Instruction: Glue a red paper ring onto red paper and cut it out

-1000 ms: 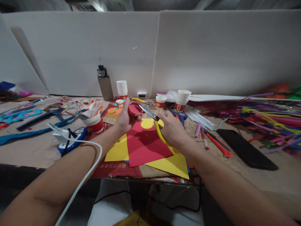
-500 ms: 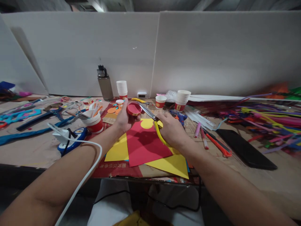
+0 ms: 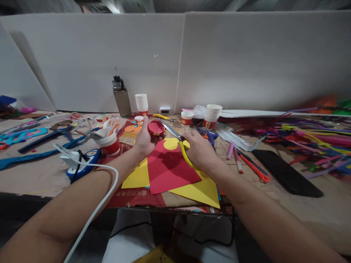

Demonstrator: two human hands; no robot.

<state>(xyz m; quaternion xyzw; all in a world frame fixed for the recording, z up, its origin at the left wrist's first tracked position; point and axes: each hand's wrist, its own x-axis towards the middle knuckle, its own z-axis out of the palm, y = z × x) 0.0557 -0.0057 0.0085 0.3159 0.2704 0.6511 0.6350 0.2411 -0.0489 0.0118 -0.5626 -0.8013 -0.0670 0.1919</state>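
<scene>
My left hand (image 3: 146, 138) holds a short red ring-shaped cup piece (image 3: 156, 128), its round opening tilted toward me and red inside. Fingers of my right hand (image 3: 195, 147) are wrapped round the yellow handles of a pair of scissors (image 3: 173, 132). The metal blades point up and left, with their tips at the rim of the cup piece. Below both hands lies a red paper sheet (image 3: 171, 170) over yellow sheets (image 3: 201, 191). A yellow round cutout (image 3: 170, 143) rests at its top edge.
Left are a cup of tools (image 3: 107, 143), a blue power strip (image 3: 93, 157) and a white cable crossing my left forearm. Behind stand a bottle (image 3: 122, 100) and stacked cups (image 3: 213, 114). A black phone (image 3: 286, 171) and pipe cleaners (image 3: 320, 138) lie right.
The cup piece has turned slightly in my left hand, whose fingers have shifted a little. My right hand and the scissors have barely moved.
</scene>
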